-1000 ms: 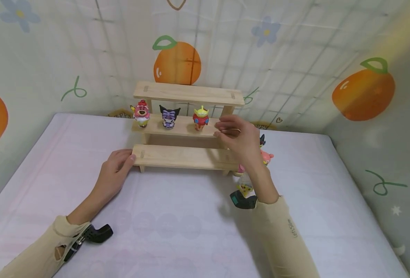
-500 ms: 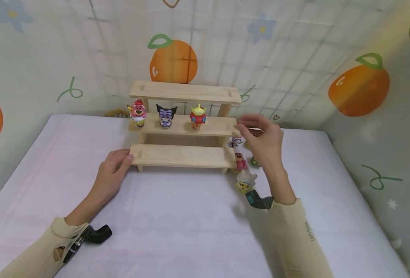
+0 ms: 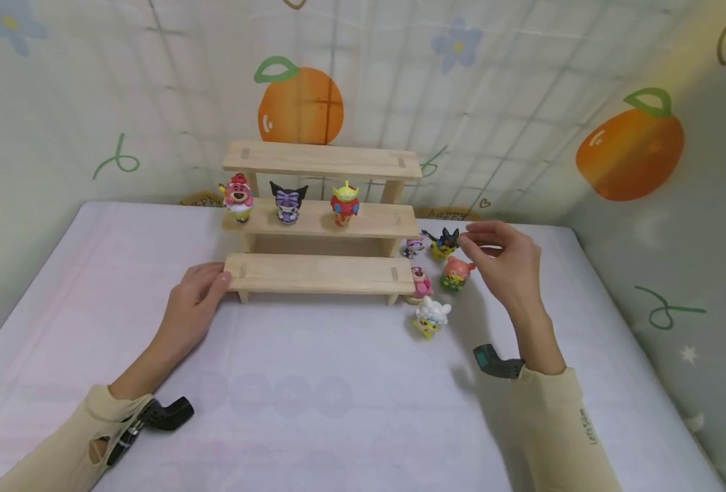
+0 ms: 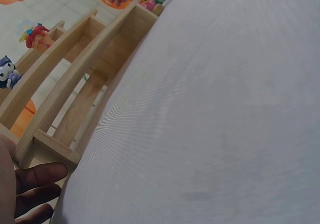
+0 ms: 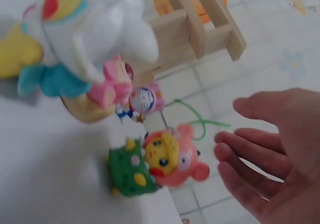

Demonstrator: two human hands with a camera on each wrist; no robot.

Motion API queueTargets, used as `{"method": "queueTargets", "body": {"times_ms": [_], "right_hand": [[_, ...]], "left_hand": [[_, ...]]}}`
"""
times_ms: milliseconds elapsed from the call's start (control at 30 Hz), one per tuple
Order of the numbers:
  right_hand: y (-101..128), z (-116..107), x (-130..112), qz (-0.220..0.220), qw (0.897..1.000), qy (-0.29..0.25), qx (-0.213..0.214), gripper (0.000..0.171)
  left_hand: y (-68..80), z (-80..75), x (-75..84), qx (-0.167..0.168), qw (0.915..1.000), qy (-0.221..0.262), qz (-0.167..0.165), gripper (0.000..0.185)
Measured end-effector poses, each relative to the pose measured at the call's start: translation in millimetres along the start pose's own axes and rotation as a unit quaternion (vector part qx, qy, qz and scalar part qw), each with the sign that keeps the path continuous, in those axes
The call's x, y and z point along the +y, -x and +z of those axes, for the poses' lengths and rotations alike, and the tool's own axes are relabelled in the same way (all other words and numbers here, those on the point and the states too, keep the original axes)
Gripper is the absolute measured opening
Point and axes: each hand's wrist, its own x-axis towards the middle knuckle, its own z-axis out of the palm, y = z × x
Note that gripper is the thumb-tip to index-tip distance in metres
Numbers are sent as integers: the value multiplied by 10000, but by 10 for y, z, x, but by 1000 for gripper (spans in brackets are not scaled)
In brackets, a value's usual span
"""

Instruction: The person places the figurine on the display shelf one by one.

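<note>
A three-step wooden display stand [image 3: 320, 275] stands on the table. My left hand [image 3: 194, 306] holds the left end of its lowest step, thumb at the front corner; in the left wrist view the fingers [image 4: 42, 176] lie by the end leg. My right hand [image 3: 504, 263] hovers right of the stand, fingers loosely bent with nothing between them. Its fingertips are beside a black-eared yellow figurine [image 3: 443, 244]. Below that stands a figurine with a pink hood and green body [image 3: 456, 273]. In the right wrist view this pink-hooded figurine [image 5: 155, 159] is left of the fingertips.
On the middle step stand a pink bear figurine [image 3: 238, 198], a black-hooded purple one [image 3: 288, 203] and a green-headed one in red [image 3: 344, 203]. Right of the stand are a white-hooded figurine [image 3: 431, 316], a pink one [image 3: 421, 281] and a small purple-white one [image 3: 412, 246]. A printed curtain [image 3: 387, 82] hangs behind.
My right hand has moved away from the middle step, rightward and slightly down, to the figurines on the table, uncovering them. My left hand stays at the stand's end. The view shifts slightly.
</note>
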Motion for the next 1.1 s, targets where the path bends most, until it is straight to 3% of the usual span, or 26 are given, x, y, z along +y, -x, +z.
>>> {"method": "queueTargets", "body": {"times_ms": [367,600,833,1100], "right_hand": [[-83,-26,167,-434,9880,401,-1429,31],[-69,-73,208,-197,9761,576,-2085,42],[-54,-60,226,107,9687,775,-2354,46],[-44,-11,279,101,9647,1032,-2421,52]], "left_hand": [[48,11,-54,14,9999,38,-99,44],[34,7,-49,63,10000,38,-36,43],[13,-7,-3,19,10000,19,15,42],[-1,-9,13,-31,10000,2,-7,42]]}}
